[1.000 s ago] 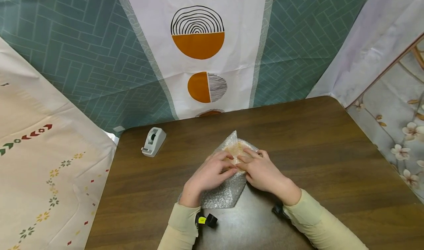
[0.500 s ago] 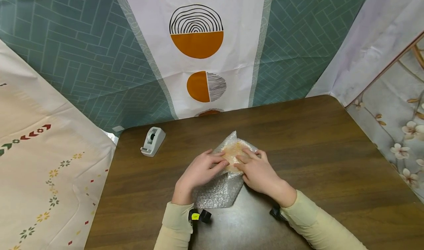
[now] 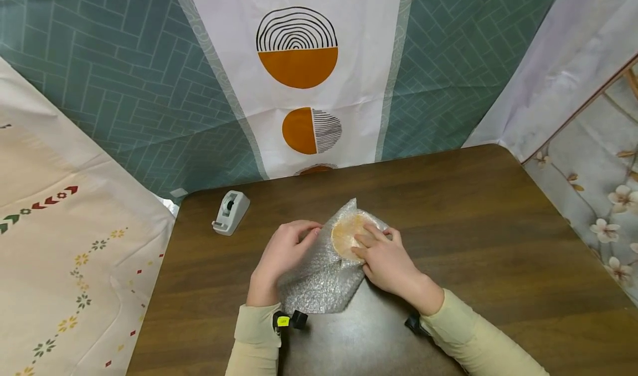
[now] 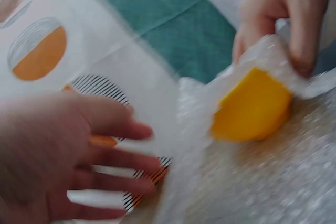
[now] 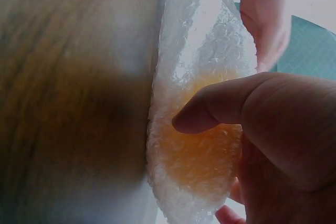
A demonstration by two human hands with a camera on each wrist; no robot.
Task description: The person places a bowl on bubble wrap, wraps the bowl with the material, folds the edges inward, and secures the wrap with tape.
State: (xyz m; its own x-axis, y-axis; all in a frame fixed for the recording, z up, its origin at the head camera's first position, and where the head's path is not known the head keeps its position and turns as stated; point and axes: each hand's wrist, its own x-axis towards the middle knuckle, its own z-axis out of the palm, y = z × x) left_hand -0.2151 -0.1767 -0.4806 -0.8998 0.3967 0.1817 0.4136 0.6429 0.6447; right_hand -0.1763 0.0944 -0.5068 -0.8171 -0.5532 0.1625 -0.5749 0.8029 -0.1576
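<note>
A sheet of clear bubble wrap (image 3: pixel 319 284) lies on the table, part of it folded over a round yellow object (image 3: pixel 345 237). In the left wrist view the yellow object (image 4: pixel 254 108) shows bare through the wrap's opening; its kind is unclear. My right hand (image 3: pixel 391 259) holds the wrapped object from the right, fingers spread on top. In the right wrist view its thumb (image 5: pixel 210 108) presses the bubble wrap (image 5: pixel 194 166) over the yellow. My left hand (image 3: pixel 286 251) is beside the wrap's left edge, with its fingers extended and nothing gripped in the left wrist view.
A white tape dispenser (image 3: pixel 231 212) stands at the back left of the brown wooden table (image 3: pixel 473 210). Patterned cloths hang behind the table (image 3: pixel 319 60) and along both sides.
My left hand has moved left off the round yellow object to the wrap's left edge, baring more of the folded wrap. My right hand has stayed nearly in place.
</note>
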